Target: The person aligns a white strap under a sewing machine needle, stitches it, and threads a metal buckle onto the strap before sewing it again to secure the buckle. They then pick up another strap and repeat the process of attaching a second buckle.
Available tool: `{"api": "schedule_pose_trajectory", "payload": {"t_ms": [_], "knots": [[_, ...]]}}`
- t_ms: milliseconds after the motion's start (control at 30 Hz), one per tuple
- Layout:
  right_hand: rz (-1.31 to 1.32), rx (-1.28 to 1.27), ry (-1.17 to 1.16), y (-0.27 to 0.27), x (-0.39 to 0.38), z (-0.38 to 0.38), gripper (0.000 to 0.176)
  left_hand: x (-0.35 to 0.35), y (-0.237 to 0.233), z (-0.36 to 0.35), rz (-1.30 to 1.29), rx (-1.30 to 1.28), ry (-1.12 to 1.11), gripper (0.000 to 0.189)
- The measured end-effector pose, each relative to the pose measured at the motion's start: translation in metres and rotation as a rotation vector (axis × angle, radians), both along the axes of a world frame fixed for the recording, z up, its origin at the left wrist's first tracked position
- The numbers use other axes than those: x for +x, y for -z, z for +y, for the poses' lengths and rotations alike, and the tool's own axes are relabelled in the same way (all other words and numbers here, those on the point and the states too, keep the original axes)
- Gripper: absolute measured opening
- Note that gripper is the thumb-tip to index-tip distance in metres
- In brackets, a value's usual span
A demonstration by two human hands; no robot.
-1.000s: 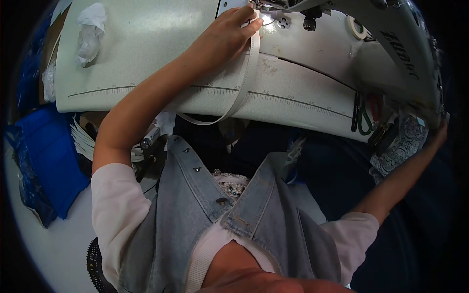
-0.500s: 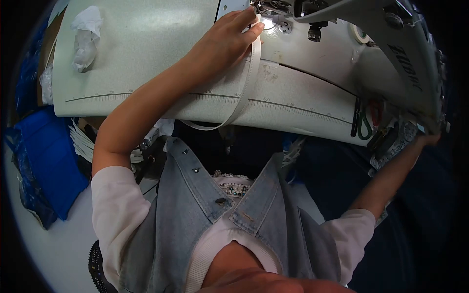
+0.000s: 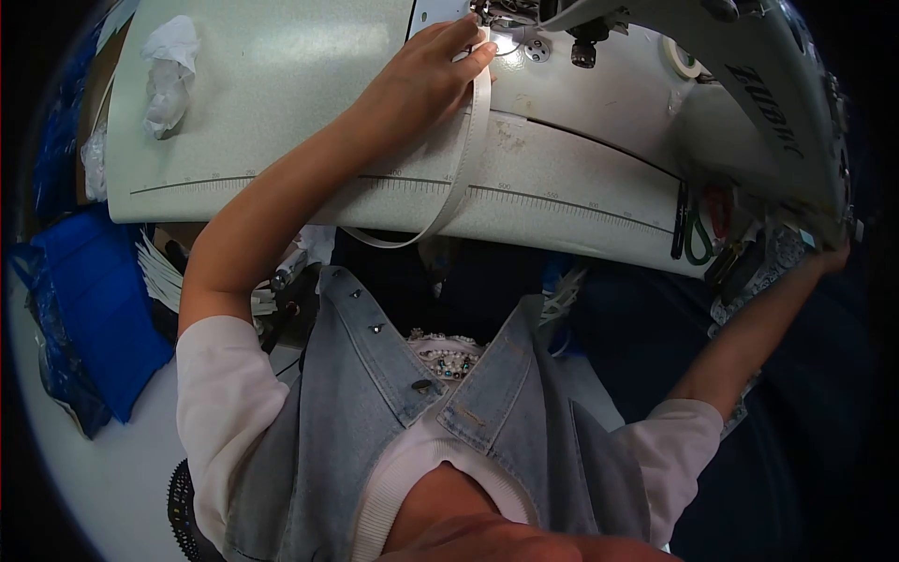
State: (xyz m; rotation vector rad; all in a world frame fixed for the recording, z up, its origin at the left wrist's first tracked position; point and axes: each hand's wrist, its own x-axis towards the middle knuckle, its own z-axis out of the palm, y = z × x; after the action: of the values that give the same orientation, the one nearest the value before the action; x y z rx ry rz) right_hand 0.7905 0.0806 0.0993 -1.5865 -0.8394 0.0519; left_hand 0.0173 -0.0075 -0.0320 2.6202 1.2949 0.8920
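My left hand (image 3: 438, 67) is closed on a narrow white strip (image 3: 478, 122), thumb and fingers pinching it close to the needle area of a sewing machine (image 3: 763, 103). From there the strip runs toward me over the table edge and loops down below it. At the far right, my right hand (image 3: 829, 259) is at the outer end of the machine head. Its fingers are hidden, so their grip does not show.
The pale machine table (image 3: 281, 103) has a printed ruler along its front. Crumpled white plastic (image 3: 170, 80) lies on its left. A tape roll (image 3: 681, 58) sits behind the machine arm; scissors (image 3: 698, 234) and tools lie at the right edge. A blue bag (image 3: 94, 309) is at lower left.
The view has shifted slightly, so the table and machine appear a little displaced. My left hand still pinches the strip at the needle area; my right hand stays at the machine's end.
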Motion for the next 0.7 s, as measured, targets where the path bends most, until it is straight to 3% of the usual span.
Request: {"api": "schedule_pose_trajectory", "payload": {"t_ms": [133, 233, 300, 400, 500, 533, 567, 600, 700], "knots": [[0.140, 0.076, -0.001, 0.001, -0.023, -0.002, 0.032, 0.000, -0.010, 0.001, -0.013, 0.005, 0.007, 0.034], [0.027, 0.232, 0.094, -0.012, -0.045, -0.015, 0.024, -0.011, -0.022, 0.002, -0.089, -0.081, 0.093, 0.032], [-0.146, 0.505, 0.124, -0.021, -0.094, -0.034, 0.018, -0.025, -0.011, 0.011, -0.150, -0.209, 0.182, 0.031], [-0.247, 0.761, -0.280, -0.007, -0.242, -0.068, 0.013, -0.021, -0.018, 0.008, -0.036, -0.157, 0.177, 0.028], [-0.490, 0.436, -0.629, 0.036, -0.409, -0.099, 0.009, -0.020, -0.014, 0.009, -0.012, -0.132, 0.144, 0.030], [-0.596, 0.175, -0.770, 0.041, -0.449, -0.113, 0.011, -0.020, -0.014, 0.010, -0.007, -0.135, 0.148, 0.030], [-0.804, 0.049, -1.055, 0.039, -0.475, -0.109, 0.014, -0.020, -0.014, 0.011, -0.036, -0.084, 0.137, 0.027], [-0.781, -0.065, -1.230, 0.050, -0.499, -0.109, 0.021, -0.020, -0.014, 0.013, -0.065, -0.033, 0.125, 0.026], [-0.877, -0.089, -1.457, 0.068, -0.556, -0.106, 0.027, -0.024, -0.012, 0.014, -0.025, -0.178, 0.059, 0.029]]}}
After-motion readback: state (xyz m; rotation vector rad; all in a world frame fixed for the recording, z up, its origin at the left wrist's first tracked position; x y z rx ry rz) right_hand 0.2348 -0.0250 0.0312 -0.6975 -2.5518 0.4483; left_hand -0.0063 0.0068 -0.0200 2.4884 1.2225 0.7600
